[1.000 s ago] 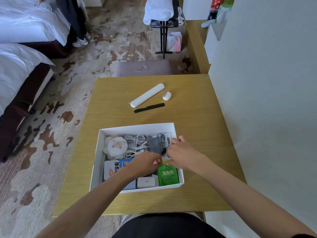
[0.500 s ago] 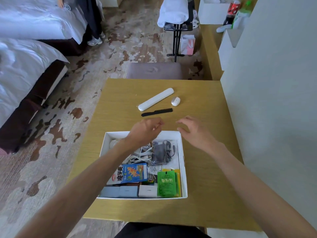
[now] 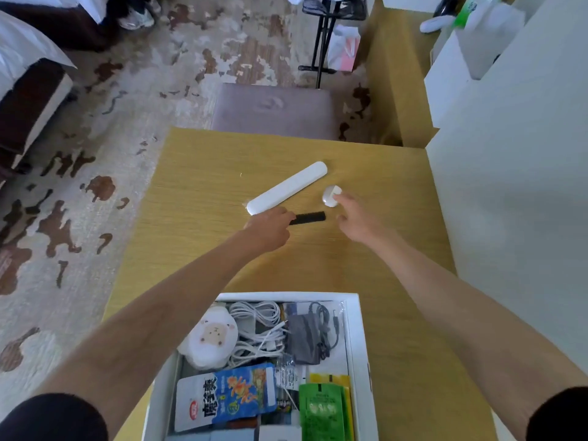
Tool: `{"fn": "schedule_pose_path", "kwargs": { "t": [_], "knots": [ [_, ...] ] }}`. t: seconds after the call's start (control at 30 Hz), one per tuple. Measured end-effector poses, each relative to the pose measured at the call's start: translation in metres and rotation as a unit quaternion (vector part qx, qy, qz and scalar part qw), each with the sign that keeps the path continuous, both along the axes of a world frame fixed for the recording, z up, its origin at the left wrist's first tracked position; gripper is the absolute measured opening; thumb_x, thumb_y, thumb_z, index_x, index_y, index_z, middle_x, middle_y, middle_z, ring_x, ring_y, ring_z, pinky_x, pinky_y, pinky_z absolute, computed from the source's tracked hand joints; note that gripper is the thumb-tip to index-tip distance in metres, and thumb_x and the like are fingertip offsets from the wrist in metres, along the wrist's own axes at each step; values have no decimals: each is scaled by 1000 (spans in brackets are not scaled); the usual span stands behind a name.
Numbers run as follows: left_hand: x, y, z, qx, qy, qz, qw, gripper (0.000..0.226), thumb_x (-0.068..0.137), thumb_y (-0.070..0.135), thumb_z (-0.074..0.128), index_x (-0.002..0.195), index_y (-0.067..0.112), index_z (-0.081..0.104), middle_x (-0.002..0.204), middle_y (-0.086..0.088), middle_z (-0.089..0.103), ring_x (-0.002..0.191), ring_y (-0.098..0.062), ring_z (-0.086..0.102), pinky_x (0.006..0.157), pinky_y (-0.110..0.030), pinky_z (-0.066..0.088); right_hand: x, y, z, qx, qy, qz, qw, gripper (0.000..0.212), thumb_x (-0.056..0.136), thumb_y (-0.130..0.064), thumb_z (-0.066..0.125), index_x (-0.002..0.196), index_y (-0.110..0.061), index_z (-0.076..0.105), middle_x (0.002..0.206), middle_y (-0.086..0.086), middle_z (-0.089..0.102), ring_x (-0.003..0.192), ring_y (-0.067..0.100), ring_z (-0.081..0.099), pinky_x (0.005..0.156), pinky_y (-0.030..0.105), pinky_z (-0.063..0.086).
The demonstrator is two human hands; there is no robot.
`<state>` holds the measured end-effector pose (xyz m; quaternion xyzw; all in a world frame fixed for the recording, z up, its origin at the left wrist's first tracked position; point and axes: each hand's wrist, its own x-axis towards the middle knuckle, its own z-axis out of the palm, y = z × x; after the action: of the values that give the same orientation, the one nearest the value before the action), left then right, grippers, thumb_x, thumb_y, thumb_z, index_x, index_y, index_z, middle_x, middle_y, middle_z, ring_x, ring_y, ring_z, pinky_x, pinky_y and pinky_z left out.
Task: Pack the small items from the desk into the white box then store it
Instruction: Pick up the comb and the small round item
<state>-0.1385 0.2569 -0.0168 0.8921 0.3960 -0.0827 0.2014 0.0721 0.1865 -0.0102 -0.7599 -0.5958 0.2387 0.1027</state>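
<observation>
The white box (image 3: 353, 316) sits at the near edge of the wooden desk (image 3: 197, 198), filled with cables, a grey pouch, a round sheep-face item, snack packets and green sachets. Farther out lie a long white case (image 3: 286, 187), a black comb (image 3: 310, 217) and a small white oval item (image 3: 331, 195). My left hand (image 3: 270, 229) reaches out with its fingers curled over the comb's left end, just below the near end of the white case. My right hand (image 3: 354, 218) is spread, its fingertips touching the oval item.
A grey padded stool (image 3: 273, 109) stands against the desk's far edge. A white wall (image 3: 509, 186) runs along the desk's right side. Patterned carpet and beds lie to the left; a black folding rack (image 3: 321, 52) and a pink-white bag (image 3: 343, 47) stand beyond.
Both hands left the box and reached forward across the desk. The left now closes on the comb's end and the right touches the oval item. The view tilted down.
</observation>
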Motion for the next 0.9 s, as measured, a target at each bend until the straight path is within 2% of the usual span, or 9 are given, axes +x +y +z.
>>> {"fn": "schedule_pose_path", "kwargs": {
  "t": [0.07, 0.23, 0.37, 0.47, 0.53, 0.6, 0.67, 0.8, 0.9],
  "knots": [
    [9, 8, -11, 27, 0, -30, 999, 39, 92, 9, 41, 131, 15, 45, 133, -2, 50, 114, -24, 53, 83, -41, 51, 4, 19, -12, -20, -32, 21, 999, 56, 93, -1, 48, 145, -18, 36, 158, 1, 18, 139, 28, 29, 103, 36, 36],
    [15, 15, -30, 44, 37, -54, 997, 44, 91, 17, 52, 134, 14, 41, 128, -8, 50, 108, -28, 56, 79, -39, 51, 5, 34, -37, -116, -86, 64, 987, 67, 92, -3, 48, 149, -31, 27, 158, -15, 2, 122, 30, 46, 95, 43, 48],
    [12, 10, -39, 48, 16, -56, 997, 43, 88, 18, 60, 128, 13, 44, 119, -7, 54, 103, -28, 59, 79, -41, 52, 1, 16, -45, -81, -124, 50, 988, 70, 88, 2, 51, 149, -22, 26, 154, 0, 7, 89, 25, 58, 75, 38, 54],
    [10, 6, -40, -14, 21, -28, 999, 33, 84, 19, 65, 115, 16, 54, 113, -4, 58, 101, -24, 59, 77, -37, 51, 0, -1, -38, -76, -158, 48, 983, 77, 85, 7, 55, 151, -16, 21, 146, 9, 18, 70, 19, 55, 63, 34, 54],
    [6, 1, -39, -70, 33, 7, 997, 26, 84, 21, 64, 109, 18, 59, 107, -3, 61, 97, -22, 59, 72, -35, 50, 2, -15, -33, -78, -179, 46, 980, 68, 82, 10, 57, 143, -7, 32, 136, 15, 29, 73, 21, 54, 65, 34, 54],
    [1, -5, -36, -86, 41, 12, 995, 23, 87, 26, 61, 108, 17, 61, 104, -3, 62, 94, -22, 58, 70, -35, 50, 5, -32, -27, -84, -213, 61, 972, 42, 84, 7, 61, 123, -2, 49, 127, 19, 38, 75, 23, 56, 67, 35, 56],
    [-4, -13, -26, -81, 33, 3, 996, 23, 90, 29, 57, 108, 14, 60, 105, -6, 60, 94, -23, 57, 75, -39, 51, 7, -51, -24, -92, -243, 73, 963, 26, 89, -7, 65, 113, -1, 57, 127, 21, 45, 85, 27, 60, 73, 36, 57],
    [-11, -38, 15, -43, -86, 9, 995, 23, 95, 26, 53, 111, 12, 60, 103, -6, 55, 88, -24, 57, 77, -42, 50, 13, -94, -29, -125, -220, 40, 967, 57, 86, -53, 61, 125, -10, 57, 128, 13, 52, 115, 28, 51, 91, 39, 50],
    [-23, -71, 59, 60, -228, 3, 972, 22, 94, 24, 55, 110, 11, 63, 95, -4, 55, 73, -20, 53, 61, -35, 46, 13, -134, -38, -110, -99, -46, 988, 62, 81, -60, 62, 122, -14, 56, 127, 12, 52, 114, 27, 49, 90, 38, 46]
  ]
}}
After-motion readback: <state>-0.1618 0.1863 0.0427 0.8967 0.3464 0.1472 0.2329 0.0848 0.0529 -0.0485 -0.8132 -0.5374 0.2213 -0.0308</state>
